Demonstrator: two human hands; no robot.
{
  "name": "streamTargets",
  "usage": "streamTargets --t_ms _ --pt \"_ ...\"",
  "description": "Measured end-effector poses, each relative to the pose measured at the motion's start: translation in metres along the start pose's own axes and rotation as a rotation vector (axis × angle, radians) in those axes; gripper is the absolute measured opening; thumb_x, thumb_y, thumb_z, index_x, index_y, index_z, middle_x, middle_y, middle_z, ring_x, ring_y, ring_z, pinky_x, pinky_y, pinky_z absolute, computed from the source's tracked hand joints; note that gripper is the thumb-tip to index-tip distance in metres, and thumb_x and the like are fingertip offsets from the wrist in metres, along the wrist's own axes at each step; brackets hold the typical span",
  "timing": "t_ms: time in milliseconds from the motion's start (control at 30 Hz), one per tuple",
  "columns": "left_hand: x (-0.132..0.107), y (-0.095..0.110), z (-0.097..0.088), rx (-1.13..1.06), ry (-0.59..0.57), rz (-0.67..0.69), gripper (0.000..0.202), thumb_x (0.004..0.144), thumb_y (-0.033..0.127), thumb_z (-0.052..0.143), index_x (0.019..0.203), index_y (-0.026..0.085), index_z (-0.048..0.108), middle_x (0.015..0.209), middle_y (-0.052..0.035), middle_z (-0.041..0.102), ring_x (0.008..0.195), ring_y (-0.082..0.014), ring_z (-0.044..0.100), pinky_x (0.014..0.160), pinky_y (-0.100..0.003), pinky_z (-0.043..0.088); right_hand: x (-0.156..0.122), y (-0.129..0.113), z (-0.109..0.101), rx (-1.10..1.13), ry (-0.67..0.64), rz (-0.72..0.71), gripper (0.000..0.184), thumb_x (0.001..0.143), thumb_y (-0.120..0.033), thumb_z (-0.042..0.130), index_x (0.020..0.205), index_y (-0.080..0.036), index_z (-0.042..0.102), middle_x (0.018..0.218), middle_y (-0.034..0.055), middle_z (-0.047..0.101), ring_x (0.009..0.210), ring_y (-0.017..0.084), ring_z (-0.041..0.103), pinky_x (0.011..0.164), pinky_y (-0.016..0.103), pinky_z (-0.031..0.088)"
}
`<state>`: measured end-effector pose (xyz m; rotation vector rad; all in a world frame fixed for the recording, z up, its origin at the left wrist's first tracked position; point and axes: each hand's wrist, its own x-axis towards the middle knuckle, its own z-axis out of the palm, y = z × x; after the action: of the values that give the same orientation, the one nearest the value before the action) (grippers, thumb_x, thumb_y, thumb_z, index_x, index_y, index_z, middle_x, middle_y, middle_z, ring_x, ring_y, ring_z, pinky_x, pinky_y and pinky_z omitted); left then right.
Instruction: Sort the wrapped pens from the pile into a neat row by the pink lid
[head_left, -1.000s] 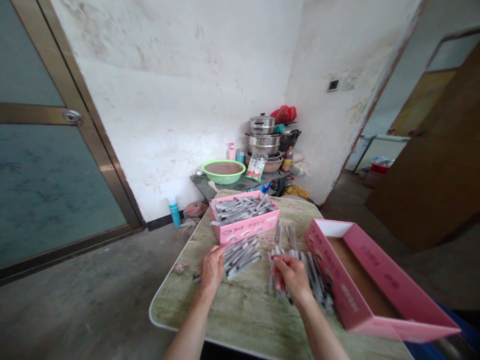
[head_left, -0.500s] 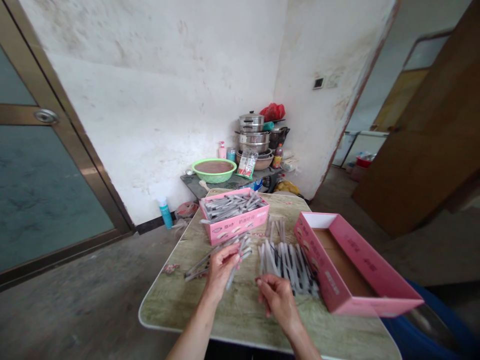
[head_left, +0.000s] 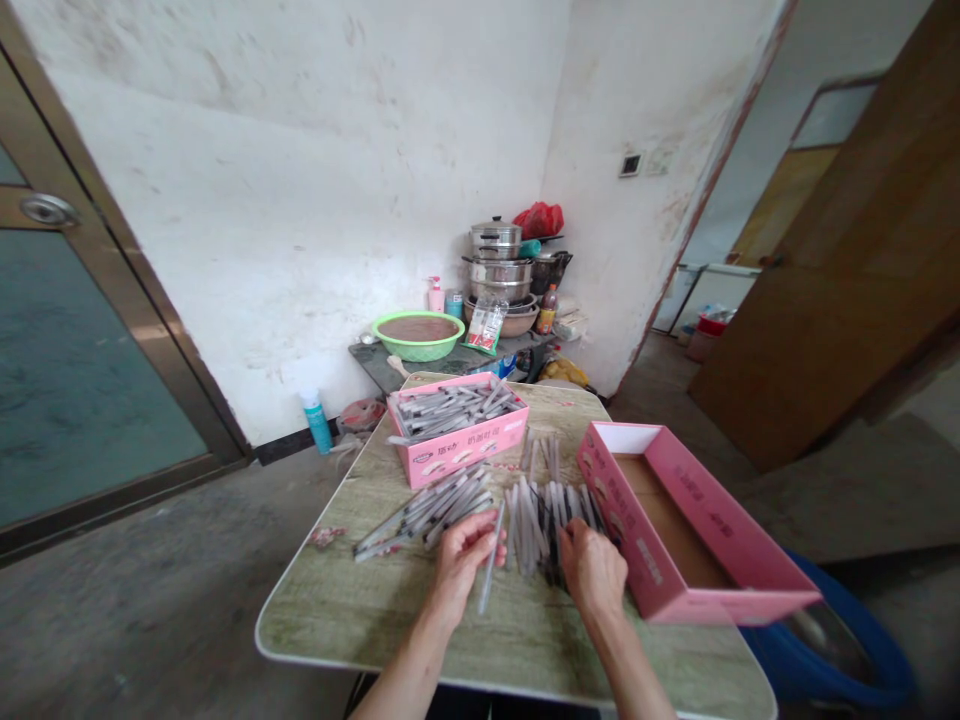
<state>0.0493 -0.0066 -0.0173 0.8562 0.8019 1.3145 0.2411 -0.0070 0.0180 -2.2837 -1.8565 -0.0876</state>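
Observation:
On a marbled table (head_left: 352, 610), my left hand (head_left: 463, 555) pinches a single thin grey stick (head_left: 490, 570) that slants down toward me. To its left lies a loose heap of the same grey sticks (head_left: 427, 508). My right hand (head_left: 595, 570) is curled, fingers down, on a second row of grey sticks (head_left: 536, 510) laid side by side. Behind both stands a pink box (head_left: 457, 428) filled with sticks. An open pink box (head_left: 679, 520) with a bare brown bottom sits right of my right hand.
A low grey stand by the white wall holds a green basin (head_left: 417, 335), stacked steel pots (head_left: 496, 262) and bottles. A blue bottle (head_left: 318, 424) stands on the floor. Glass door at left, wooden door at right, and a blue tub (head_left: 840, 650) under the table's right corner.
My left hand drew back from the heap with one stick in its fingers. My right hand moved forward onto the row of sticks. The view shifted a little to the right.

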Motion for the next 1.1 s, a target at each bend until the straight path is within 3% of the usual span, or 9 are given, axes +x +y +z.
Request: streamTargets --t_ms 333,467,533,600,667,767,1000,1100 --pt "-0.003 0.003 0.003 -0.094 -0.002 -0.046 0.055 0.069 0.038 0.076 0.115 0.012 0.063 0.092 -0.0134 0.07 0.073 -0.0207 0.067 0.068 -0.033 0.054 -0.024 -0.008 -0.006 0.015 0.007 0.06 0.023 0.091 -0.034 0.044 0.082 -0.02 0.061 0.065 0.006 0.068 0.061 0.018 0.066 0.052 0.022 0.036" --pt "-0.004 0.003 0.003 -0.151 0.012 -0.049 0.058 0.068 0.037 0.077 0.119 0.013 0.061 0.094 -0.0131 0.069 0.075 -0.0206 0.067 0.07 -0.034 0.054 -0.041 -0.016 -0.011 0.274 0.03 -0.01 0.028 0.091 -0.037 0.04 0.085 -0.02 0.061 0.066 0.0056 0.067 0.061 0.019 0.064 0.054 0.023 0.037" --pt "-0.004 0.002 0.002 -0.172 0.011 -0.041 0.057 0.071 0.034 0.075 0.121 0.014 0.059 0.095 -0.0121 0.068 0.076 -0.0201 0.067 0.072 -0.034 0.054 -0.051 -0.024 -0.008 0.547 -0.038 -0.139 0.033 0.092 -0.039 0.038 0.078 -0.019 0.061 0.064 0.0046 0.066 0.06 0.017 0.063 0.055 0.023 0.039" --pt "-0.004 0.001 0.002 -0.189 0.006 -0.035 0.055 0.073 0.032 0.073 0.123 0.015 0.058 0.096 -0.0111 0.068 0.078 -0.0202 0.067 0.073 -0.035 0.054 -0.062 -0.033 -0.001 0.81 -0.208 -0.221 0.04 0.091 -0.043 0.038 0.066 -0.018 0.057 0.056 0.0031 0.062 0.05 0.014 0.059 0.049 0.021 0.037" --pt "-0.004 0.0 0.001 -0.199 0.002 -0.028 0.053 0.075 0.031 0.072 0.124 0.015 0.057 0.096 -0.0105 0.067 0.08 -0.0202 0.067 0.075 -0.035 0.054 -0.071 -0.041 0.007 1.028 -0.409 -0.165 0.045 0.091 -0.05 0.036 0.064 -0.018 0.053 0.052 0.0013 0.06 0.035 0.01 0.049 0.037 0.02 0.029" --pt "-0.004 -0.001 0.001 -0.197 -0.004 -0.021 0.052 0.076 0.03 0.071 0.124 0.015 0.057 0.096 -0.0103 0.067 0.081 -0.0199 0.066 0.076 -0.034 0.054 -0.078 -0.047 0.016 1.231 -0.564 -0.091 0.046 0.088 -0.055 0.041 0.066 -0.016 0.052 0.05 -0.0005 0.059 0.027 0.006 0.04 0.031 0.017 0.021" --pt "-0.005 0.001 0.002 -0.166 -0.009 -0.006 0.052 0.076 0.034 0.071 0.122 0.016 0.058 0.097 -0.0105 0.066 0.081 -0.0205 0.066 0.077 -0.037 0.054 -0.08 -0.049 0.014 1.351 -0.636 -0.011 0.041 0.08 -0.055 0.054 0.064 -0.017 0.051 0.045 -0.0028 0.055 0.025 0.005 0.036 0.029 0.016 0.019" --pt "-0.003 0.0 0.0 -0.075 0.014 0.034 0.053 0.076 0.039 0.069 0.123 0.017 0.057 0.101 -0.0105 0.065 0.085 -0.022 0.066 0.081 -0.038 0.054 -0.068 -0.045 0.005 1.297 -0.567 0.01 0.039 0.08 -0.055 0.05 0.064 -0.019 0.051 0.047 -0.001 0.057 0.026 0.007 0.039 0.029 0.018 0.021"
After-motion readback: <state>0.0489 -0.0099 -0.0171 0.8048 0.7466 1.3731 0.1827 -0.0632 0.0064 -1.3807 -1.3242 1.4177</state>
